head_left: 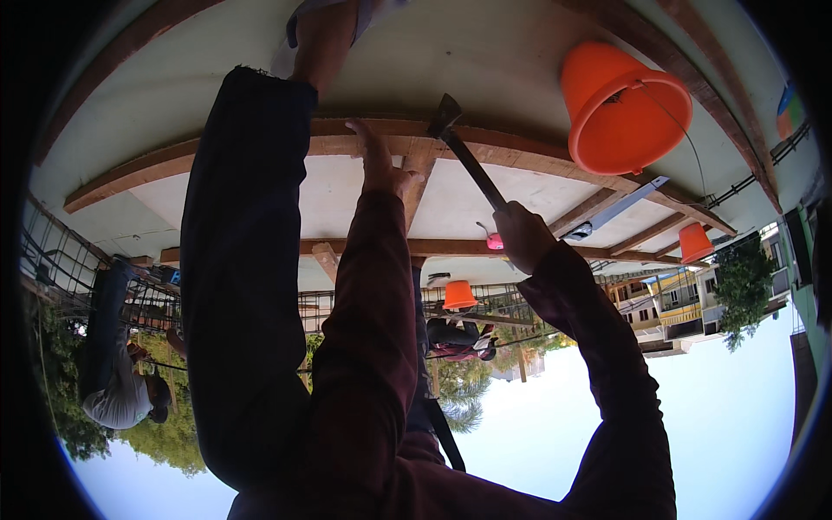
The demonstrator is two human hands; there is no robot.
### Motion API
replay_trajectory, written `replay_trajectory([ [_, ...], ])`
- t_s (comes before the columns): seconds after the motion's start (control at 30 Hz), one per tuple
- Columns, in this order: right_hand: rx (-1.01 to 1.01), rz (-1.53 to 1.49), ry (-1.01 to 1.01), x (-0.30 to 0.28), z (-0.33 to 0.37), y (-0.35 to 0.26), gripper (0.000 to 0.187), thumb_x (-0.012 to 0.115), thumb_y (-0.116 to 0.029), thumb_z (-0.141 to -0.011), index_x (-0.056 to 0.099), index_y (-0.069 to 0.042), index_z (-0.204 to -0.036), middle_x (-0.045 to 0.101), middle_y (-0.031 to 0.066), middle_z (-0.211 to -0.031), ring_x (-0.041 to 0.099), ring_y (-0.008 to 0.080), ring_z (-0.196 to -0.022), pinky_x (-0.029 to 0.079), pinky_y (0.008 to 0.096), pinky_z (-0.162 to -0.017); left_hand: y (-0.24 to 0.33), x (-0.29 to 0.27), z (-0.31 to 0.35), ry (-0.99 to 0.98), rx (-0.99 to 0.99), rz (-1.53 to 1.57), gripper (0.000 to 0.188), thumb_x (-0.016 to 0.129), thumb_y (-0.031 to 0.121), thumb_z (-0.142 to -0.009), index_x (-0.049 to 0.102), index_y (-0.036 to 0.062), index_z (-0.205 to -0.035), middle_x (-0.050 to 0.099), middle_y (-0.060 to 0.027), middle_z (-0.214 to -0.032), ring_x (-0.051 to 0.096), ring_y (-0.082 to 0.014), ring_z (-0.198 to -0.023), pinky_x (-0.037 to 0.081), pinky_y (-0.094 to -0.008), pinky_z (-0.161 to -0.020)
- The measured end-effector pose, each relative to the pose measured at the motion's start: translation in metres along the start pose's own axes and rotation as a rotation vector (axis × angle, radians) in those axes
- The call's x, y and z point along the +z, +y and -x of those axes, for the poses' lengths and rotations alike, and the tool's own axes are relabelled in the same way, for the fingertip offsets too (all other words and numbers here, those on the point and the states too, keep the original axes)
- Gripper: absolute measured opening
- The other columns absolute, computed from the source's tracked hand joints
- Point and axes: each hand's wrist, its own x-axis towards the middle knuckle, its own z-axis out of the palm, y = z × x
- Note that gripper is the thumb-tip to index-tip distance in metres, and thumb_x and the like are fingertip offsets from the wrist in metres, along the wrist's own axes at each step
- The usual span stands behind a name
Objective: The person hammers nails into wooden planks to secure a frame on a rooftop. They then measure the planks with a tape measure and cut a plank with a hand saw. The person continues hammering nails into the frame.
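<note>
In my right hand (525,238) is the handle of an adze (472,167), a dark tool with a flared, wedge-like head. Its head is over a long wooden beam (511,154). My left hand (386,172) is to the left of the tool, close to where that beam meets a cross-piece (419,178). One finger stretches out toward the beam and the thumb stands apart; I see nothing held there, though part of the palm is hidden. My left leg (247,260), in dark trousers, stands beside my left arm.
A large orange bucket (598,95) stands at the right. Near it a handsaw (620,208) lies across the timber frame, with a small pink object (494,240) nearby. Smaller orange buckets (459,295), rebar cages (61,238) and two other people (126,399) are farther off.
</note>
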Motion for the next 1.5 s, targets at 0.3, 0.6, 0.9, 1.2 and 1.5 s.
replay_trajectory([
  [0.3,-0.079,-0.983,0.87,-0.137,-0.016,-0.102,0.045,0.039,-0.047,-0.108,0.047,-0.005,-0.094,0.04,-0.0009,-0.061,0.041,0.011,-0.046,0.034,0.0269,-0.043,0.019,0.013,-0.001,0.003,0.031,0.035,0.036,0.041,0.039,-0.102,0.058,0.0084,-0.111,0.062,-0.0105,-0.113,0.057,-0.0294,-0.11,0.04,-0.041,-0.105],
  [0.6,0.143,-0.749,0.46,-0.108,-0.009,-0.081,0.03,0.044,-0.031,-0.108,0.049,-0.005,-0.092,0.042,0.0063,-0.062,0.042,0.0219,-0.048,0.038,0.0378,-0.048,0.009,-0.007,0.011,0.001,0.012,-0.032,0.04,0.039,0.04,-0.104,0.057,0.0073,-0.117,0.061,-0.0105,-0.118,0.055,-0.0296,-0.113,0.038,-0.0396,-0.107],
  [0.9,-0.151,-0.323,0.036,-0.04,0.027,-0.02,0.012,0.05,-0.004,-0.097,0.05,-0.004,-0.109,0.055,0.0203,-0.096,0.063,0.0377,-0.078,0.052,0.0483,-0.061,0.003,-0.027,0.008,-0.034,0.062,-0.11,0.043,0.037,0.041,-0.106,0.057,0.0062,-0.122,0.06,-0.0105,-0.124,0.054,-0.0297,-0.116,0.036,-0.0382,-0.11],
  [1.2,0.563,-1.469,0.527,0.282,0.178,-0.122,0.04,0.055,-0.044,-0.103,0.047,-0.006,-0.09,0.042,-0.0001,-0.055,0.042,0.0112,-0.037,0.034,0.0286,-0.035,0.113,-0.058,0.03,0.165,-0.267,0.194,0.047,0.043,0.04,-0.104,0.06,0.0044,-0.129,0.063,-0.0134,-0.124,0.055,-0.0282,-0.117,0.04,-0.0383,-0.105],
  [1.5,0.715,-2.067,0.415,0.418,0.136,-0.188,0.025,0.066,-0.023,-0.095,0.057,0.0,-0.088,0.055,0.0062,-0.063,0.056,0.0164,-0.052,0.044,0.0367,-0.05,0.349,-0.052,-0.041,-0.525,0.204,0.311,0.038,0.068,0.025,-0.096,0.063,0.0041,-0.127,0.069,-0.0128,-0.114,0.069,-0.0202,-0.094,0.054,-0.033,-0.088],
])
